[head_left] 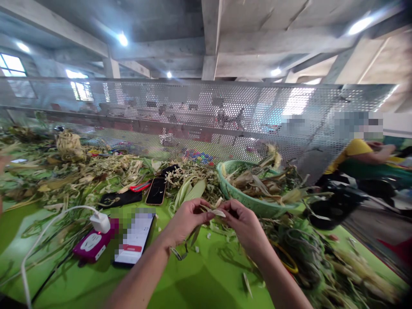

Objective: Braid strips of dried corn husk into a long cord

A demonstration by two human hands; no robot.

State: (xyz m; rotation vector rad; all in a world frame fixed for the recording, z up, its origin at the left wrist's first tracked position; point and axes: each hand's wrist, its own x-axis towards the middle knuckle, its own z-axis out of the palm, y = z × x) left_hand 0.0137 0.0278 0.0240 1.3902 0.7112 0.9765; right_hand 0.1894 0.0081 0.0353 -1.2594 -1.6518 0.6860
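My left hand and my right hand meet above the green table. Between them is a pale strip of corn husk, pinched by the fingers of both hands. Small ends of the strip stick up and out between the fingertips; the rest is partly hidden by them. Narrow green-brown strands hang below my left hand. Broad pale green husk leaves lie just beyond that hand. Behind my right hand stands a green plastic basket heaped with dry husks.
Left of my arms lie a lit phone, a purple power strip with a white charger, and a dark phone. Husk piles spread along a perforated metal screen. A person in yellow sits at right.
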